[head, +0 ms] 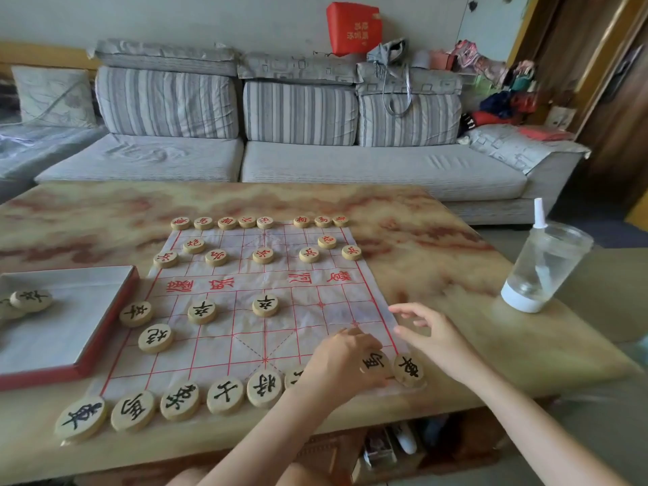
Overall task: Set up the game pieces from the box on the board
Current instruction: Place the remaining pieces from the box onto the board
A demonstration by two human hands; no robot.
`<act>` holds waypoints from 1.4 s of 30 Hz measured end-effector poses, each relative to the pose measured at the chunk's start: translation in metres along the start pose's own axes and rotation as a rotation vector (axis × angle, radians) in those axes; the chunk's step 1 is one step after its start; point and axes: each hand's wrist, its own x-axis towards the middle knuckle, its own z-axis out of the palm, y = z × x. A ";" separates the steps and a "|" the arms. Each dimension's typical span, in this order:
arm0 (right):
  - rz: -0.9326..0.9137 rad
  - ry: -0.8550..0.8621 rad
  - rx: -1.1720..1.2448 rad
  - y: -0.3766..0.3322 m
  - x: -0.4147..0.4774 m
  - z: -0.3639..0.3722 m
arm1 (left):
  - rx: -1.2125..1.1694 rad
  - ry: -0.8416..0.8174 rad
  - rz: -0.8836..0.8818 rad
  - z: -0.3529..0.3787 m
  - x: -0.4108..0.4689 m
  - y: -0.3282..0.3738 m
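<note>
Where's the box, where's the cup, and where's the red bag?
box (66, 331): head view, on its bare floor.
cup (547, 261): head view, on its clear wall.
red bag (354, 28): head view, on its front.

The left hand (345, 361) lies palm down at the end of a slanting forearm, fingers curled and pinching a piece (373, 363) at its thumb side. The right hand (433, 336) hovers just beside it, fingers loosely spread.

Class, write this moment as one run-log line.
left hand: on near-row piece, grip unclear | right hand: open at board edge | box: pieces remaining
</note>
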 end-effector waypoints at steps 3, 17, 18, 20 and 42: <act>0.005 0.005 -0.005 0.001 -0.001 0.001 | 0.073 -0.015 0.006 0.005 -0.001 -0.003; -0.018 -0.027 -0.028 -0.006 -0.002 0.012 | 0.038 -0.017 0.027 0.009 -0.007 -0.005; -0.018 -0.028 -0.030 -0.007 -0.002 0.012 | 0.017 0.001 0.025 0.008 -0.008 -0.006; -0.017 -0.030 -0.029 -0.007 -0.002 0.012 | -0.018 0.035 0.022 0.002 -0.011 -0.008; -0.178 -0.235 -0.015 -0.099 0.031 0.108 | -0.103 0.501 -0.463 -0.154 -0.146 -0.160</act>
